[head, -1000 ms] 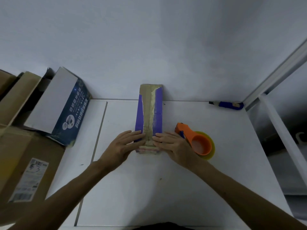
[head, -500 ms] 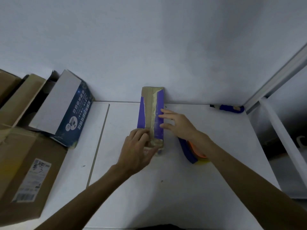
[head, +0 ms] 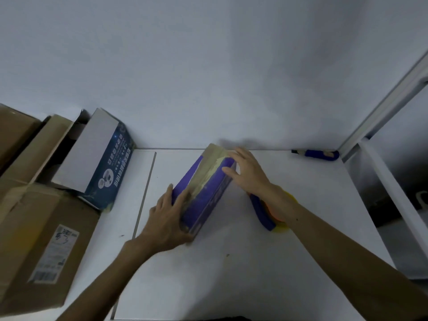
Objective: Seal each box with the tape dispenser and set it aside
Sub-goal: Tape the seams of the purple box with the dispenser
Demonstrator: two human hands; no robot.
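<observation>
A long purple box (head: 208, 195) with a strip of brown tape down its top lies slanted on the white table (head: 231, 274), near end to the left. My left hand (head: 168, 218) grips its near end, fingers wrapped over the top edge. My right hand (head: 247, 172) holds the far end with fingers laid over the top. The orange and blue tape dispenser (head: 264, 214) lies on the table just right of the box, largely hidden under my right wrist.
A dark blue printed box (head: 108, 172) leans at the table's left rear. Brown cartons (head: 44, 242) fill the left side. A blue-handled cutter (head: 319, 154) lies at the back right by the wall. A white metal frame (head: 382, 117) borders the right.
The box has swung from straight to slanted, near end leftward. My left hand shifted to the box's near left corner and my right hand slid up to the far end.
</observation>
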